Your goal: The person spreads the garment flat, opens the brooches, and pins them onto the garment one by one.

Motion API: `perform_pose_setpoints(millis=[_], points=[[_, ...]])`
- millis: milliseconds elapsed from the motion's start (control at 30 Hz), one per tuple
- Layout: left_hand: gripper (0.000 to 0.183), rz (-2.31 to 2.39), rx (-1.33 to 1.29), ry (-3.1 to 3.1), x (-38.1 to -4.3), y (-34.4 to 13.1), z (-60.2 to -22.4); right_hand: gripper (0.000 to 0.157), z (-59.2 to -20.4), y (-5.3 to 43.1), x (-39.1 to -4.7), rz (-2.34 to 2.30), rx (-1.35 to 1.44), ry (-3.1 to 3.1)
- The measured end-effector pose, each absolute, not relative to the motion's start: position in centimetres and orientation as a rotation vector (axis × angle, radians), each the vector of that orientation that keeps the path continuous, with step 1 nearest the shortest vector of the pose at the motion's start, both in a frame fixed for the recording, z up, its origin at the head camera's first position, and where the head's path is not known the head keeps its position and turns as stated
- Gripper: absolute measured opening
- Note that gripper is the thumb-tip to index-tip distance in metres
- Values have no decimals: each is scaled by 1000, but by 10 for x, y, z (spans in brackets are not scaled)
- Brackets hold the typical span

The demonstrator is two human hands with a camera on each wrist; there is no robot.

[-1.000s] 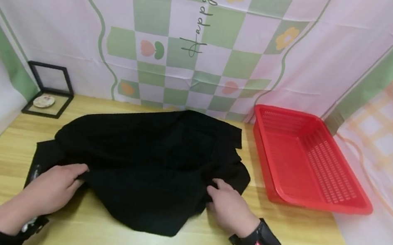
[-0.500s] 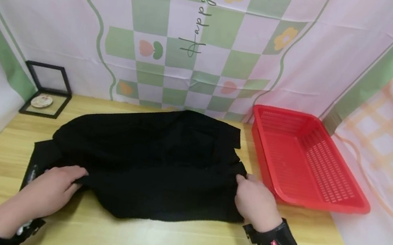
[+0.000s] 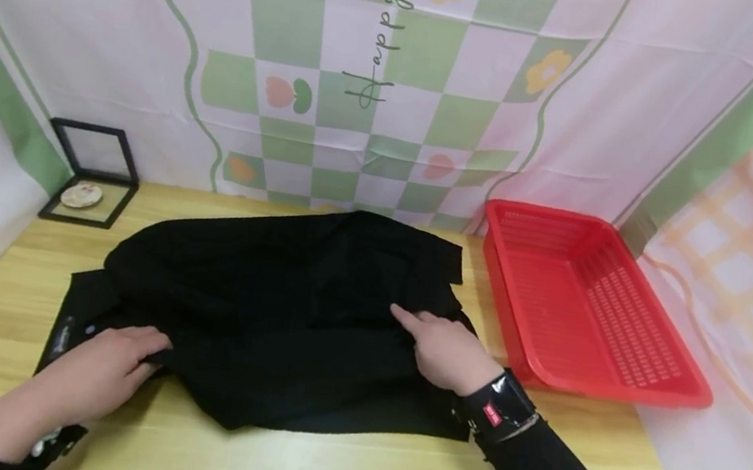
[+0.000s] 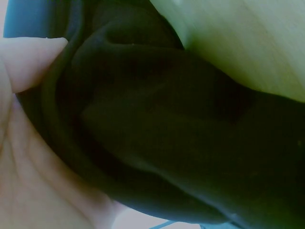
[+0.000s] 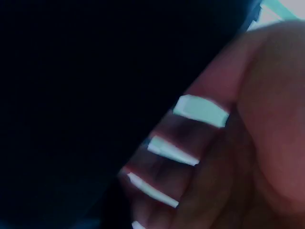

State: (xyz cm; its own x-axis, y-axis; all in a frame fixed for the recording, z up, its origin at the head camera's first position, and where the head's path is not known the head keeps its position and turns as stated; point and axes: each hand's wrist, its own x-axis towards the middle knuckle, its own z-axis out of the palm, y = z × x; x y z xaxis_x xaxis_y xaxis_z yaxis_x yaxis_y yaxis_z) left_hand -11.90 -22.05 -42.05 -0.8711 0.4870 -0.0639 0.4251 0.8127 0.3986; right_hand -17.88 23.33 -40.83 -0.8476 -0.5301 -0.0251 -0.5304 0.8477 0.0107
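A black shirt lies loosely spread across the wooden table in the head view. At its lower left, my left hand pinches the cloth. The left wrist view shows the thumb against a fold of the dark shirt, with the other fingers behind it. On the shirt's right part rests my right hand, its index finger stretched out over the fabric. In the right wrist view the fingers lie spread with light gaps between them, and the dark cloth hides their tips.
A red plastic basket stands at the right, close to the right hand. At the back left is a hinged black frame with a round pale piece on it. A printed curtain closes off the back.
My right hand first drew the shirt's lower edge out to the right, then released it and moved left onto the fabric. The left hand has kept its hold nearly in place.
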Motion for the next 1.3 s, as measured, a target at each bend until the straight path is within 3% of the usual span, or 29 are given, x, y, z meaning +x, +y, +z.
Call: perform_pose_setpoints(millis=[333,433,733,933,1000,1100,1200,1300], points=[[19,555,685,2823,-121,-222,-421,12,-412,241,-173,138,-603,3288],[18,559,701,2832,-121,-222,-422,13,-409,244,-165,153,-577,3359],[16,566,705,2852,-120,-223,-423,40,-410,250,-140,380,-407,3130],[23,536,645,2779,-120,-223,-425,51,-409,252,-135,166,-233,3074],[31,534,642,2773,-118,-221,-425,45,-406,252,-129,82,-265,3171],[44,560,720,2837,-111,-214,-425,24,-398,250,-114,19,-484,3291],[54,551,887,2906,-101,-203,-426,24,-394,247,-99,-56,-786,3141],[52,502,1059,2937,-96,-194,-429,26,-399,244,-88,-106,-877,2849]])
